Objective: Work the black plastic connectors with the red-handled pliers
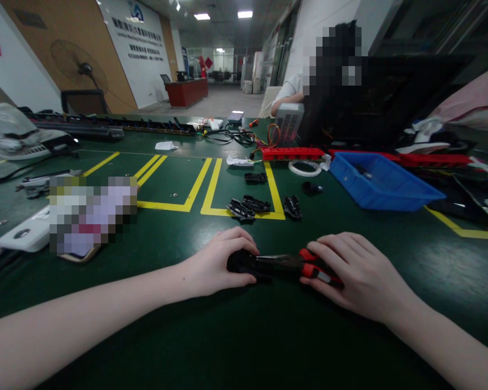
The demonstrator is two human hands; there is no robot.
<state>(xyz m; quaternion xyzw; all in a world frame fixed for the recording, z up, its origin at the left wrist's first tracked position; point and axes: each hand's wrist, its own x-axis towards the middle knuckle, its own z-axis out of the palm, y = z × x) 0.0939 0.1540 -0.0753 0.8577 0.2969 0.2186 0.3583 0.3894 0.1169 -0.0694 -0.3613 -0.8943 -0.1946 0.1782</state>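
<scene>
Your left hand (219,262) is closed around a small black part (241,262), thumb below and fingers above; your right hand (360,276) is wrapped around the red-handled pliers (284,265). The two meet in front of you, low over the worktop (211,346); whether the plier tips have bitten cannot be told, since your fingers and the dark part hide them. Keep the part firmly pinched and your left fingertips back from the tips, as a slip would likely catch them. Hold the pliers in line with the part, and squeeze gradually: it looks like something that could crack. Mind the similar black pieces (241,209) beyond, by the yellow tape (211,212).
</scene>
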